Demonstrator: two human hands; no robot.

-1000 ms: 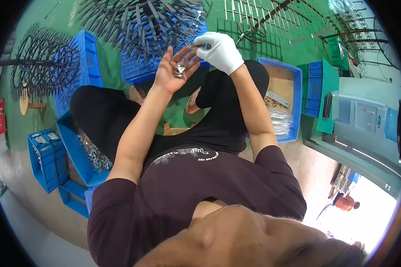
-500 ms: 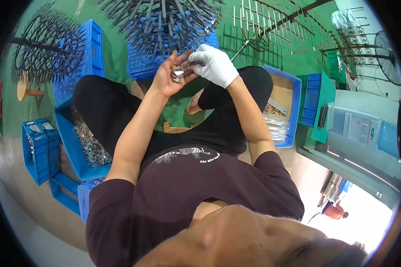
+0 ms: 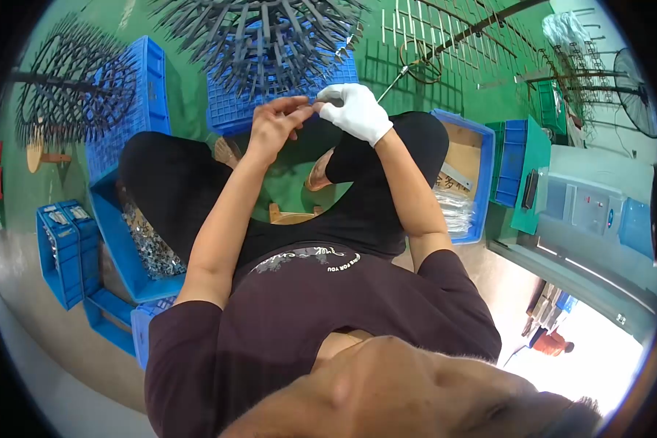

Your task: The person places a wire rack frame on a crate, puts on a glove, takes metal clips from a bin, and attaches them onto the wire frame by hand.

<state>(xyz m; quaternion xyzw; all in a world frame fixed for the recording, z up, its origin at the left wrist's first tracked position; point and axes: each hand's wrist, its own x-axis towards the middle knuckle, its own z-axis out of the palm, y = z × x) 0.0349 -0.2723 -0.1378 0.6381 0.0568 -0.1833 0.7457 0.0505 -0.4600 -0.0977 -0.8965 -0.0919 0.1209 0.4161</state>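
Observation:
Bare and turned partly palm-down, my left hand (image 3: 271, 130) has its fingers curled, and what it holds is hidden. My right hand (image 3: 358, 114) wears a white glove. Its thumb and fingers close in a pinch against the left fingertips, on something too small to make out. Both hands are above the gap between my knees. Just beyond them is a rack of dark, radiating prongs (image 3: 270, 44), over a blue crate (image 3: 226, 109).
Left: a second pronged rack (image 3: 73, 98), a wooden stool (image 3: 35, 155), a blue bin (image 3: 142, 292) of small metal parts, and stacked blue crates (image 3: 66, 255). Right: a blue tray (image 3: 482, 175) with wrapped pieces, a metal rack (image 3: 467, 25), a fan (image 3: 630, 91), and a distant person (image 3: 551, 343).
My left hand has turned over and curled its fingers; the shiny metal pieces in its palm are now out of sight. My gloved hand has shifted slightly and still meets the left fingertips.

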